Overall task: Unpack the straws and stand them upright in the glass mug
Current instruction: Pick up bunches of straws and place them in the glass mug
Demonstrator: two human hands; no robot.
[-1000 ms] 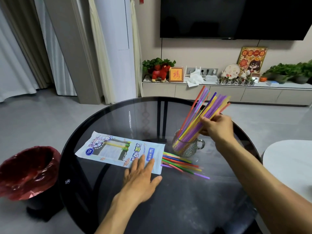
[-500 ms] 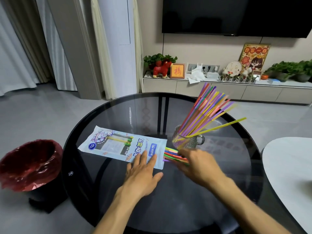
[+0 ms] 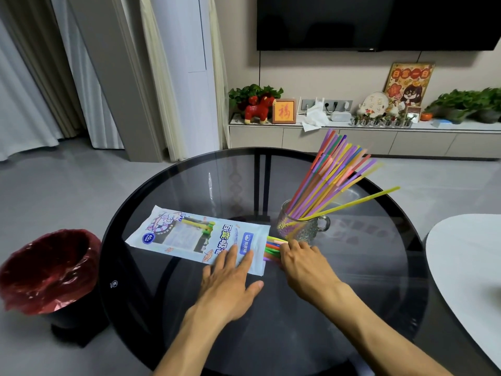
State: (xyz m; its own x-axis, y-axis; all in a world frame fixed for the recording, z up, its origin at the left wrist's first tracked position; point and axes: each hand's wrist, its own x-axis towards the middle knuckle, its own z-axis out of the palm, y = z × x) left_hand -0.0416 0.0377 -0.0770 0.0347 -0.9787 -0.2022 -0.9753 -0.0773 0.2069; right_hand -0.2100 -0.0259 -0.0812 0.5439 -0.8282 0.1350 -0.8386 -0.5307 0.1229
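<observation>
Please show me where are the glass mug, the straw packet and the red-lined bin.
glass mug (image 3: 301,230): head view, on its textured glass wall.
straw packet (image 3: 189,234): head view, on its printed middle.
red-lined bin (image 3: 40,270): head view, on the red liner inside.
</observation>
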